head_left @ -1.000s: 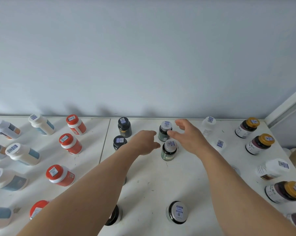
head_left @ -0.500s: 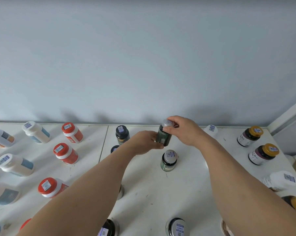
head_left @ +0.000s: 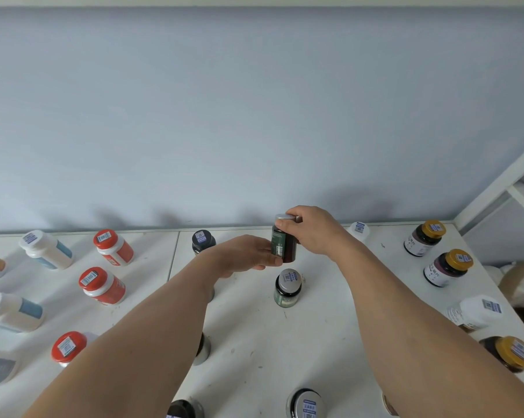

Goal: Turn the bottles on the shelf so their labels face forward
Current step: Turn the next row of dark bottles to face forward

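We now have the dark green bottle [head_left: 283,243] lifted off the far shelf [head_left: 254,336]; a second ago it stood there. Right hand [head_left: 313,232] grips its cap, left hand [head_left: 248,254] pinches its base. Label rotation underway.

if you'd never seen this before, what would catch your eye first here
Both hands meet at the back middle of the white shelf on one dark green bottle: the right hand grips its silver cap from above, and the left hand holds its lower body. Next come the red-capped bottles standing on the left and the gold-capped bottles along the right edge.
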